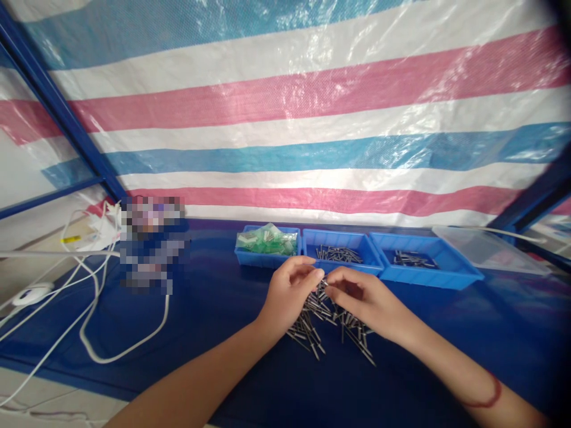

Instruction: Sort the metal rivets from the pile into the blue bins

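Note:
Blind rivets, thin and grey with long pins, lie in a loose pile on the blue table beneath my hands. My left hand is closed, thumb and fingers pinched together over the pile. Opposite it, my right hand is closed too, its fingertips almost meeting the left ones. A bit of shiny metal, like a rivet, shows between both sets of fingertips; how many pieces are there I cannot tell. Just behind the hands stands the middle blue bin, with more rivets in it.
The left blue bin holds green plastic packets. In the right blue bin are some rivets. A clear plastic lid lies beside it. White cables run over the table's left side. Striped sheeting hangs behind.

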The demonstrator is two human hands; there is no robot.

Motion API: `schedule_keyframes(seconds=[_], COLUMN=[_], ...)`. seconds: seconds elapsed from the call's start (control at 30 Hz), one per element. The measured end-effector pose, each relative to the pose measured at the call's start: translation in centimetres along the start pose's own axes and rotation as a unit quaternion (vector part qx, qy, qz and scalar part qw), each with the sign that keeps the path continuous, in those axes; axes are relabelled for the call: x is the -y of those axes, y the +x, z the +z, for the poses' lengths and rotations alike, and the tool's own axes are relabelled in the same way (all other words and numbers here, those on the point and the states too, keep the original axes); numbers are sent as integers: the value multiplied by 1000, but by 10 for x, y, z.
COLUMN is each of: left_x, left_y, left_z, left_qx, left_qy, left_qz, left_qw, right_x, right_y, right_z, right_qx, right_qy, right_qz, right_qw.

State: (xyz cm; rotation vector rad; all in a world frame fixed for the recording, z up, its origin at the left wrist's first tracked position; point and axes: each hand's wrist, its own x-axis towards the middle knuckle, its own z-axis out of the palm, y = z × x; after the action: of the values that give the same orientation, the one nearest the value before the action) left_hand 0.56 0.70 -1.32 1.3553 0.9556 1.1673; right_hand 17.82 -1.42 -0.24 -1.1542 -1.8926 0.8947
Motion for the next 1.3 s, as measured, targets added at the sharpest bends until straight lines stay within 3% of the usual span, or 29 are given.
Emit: schedule_keyframes(seconds=[0.4, 0.53, 0.73, 0.8, 0.87, 1.0, 1.07, 1.13, 1.2, 1.3], left_x=[-5, -7, -8, -9, -11, -13, -12, -10, -9, -9], left_y=[0, 1, 0, -2, -4, -11, -13, -14, -13, -12], left_z=[1, -1, -5, -8, -9, -11, -10, -10, -10, -9], left_qx=[17, 17, 68, 81, 110, 199, 229, 242, 245, 236], left_qy=[22, 36, 128, 197, 290, 458, 492, 505, 517, 532], left_qz=[21, 37, 32, 70, 130, 196, 199, 203, 203, 202], left_qw=[999, 999, 989, 975, 942, 844, 816, 803, 795, 787], right_x=[-3, -2, 1, -1, -6, -27, -40, -51, -57, -51], right_y=[2, 1, 2, 2, 2, -3, -7, -10, -11, -4], right_z=[3, 1, -10, -22, -40, -84, -101, -110, -112, -103], right_qx=[16, -19, -98, -124, -184, -295, -280, -232, -210, -246], right_qy=[58, 50, -17, -75, -164, -387, -456, -490, -504, -519], right_qz=[35, 26, -15, -27, -24, 55, 97, 115, 106, 58], right_qw=[998, 998, 995, 989, 969, 872, 839, 832, 831, 816])
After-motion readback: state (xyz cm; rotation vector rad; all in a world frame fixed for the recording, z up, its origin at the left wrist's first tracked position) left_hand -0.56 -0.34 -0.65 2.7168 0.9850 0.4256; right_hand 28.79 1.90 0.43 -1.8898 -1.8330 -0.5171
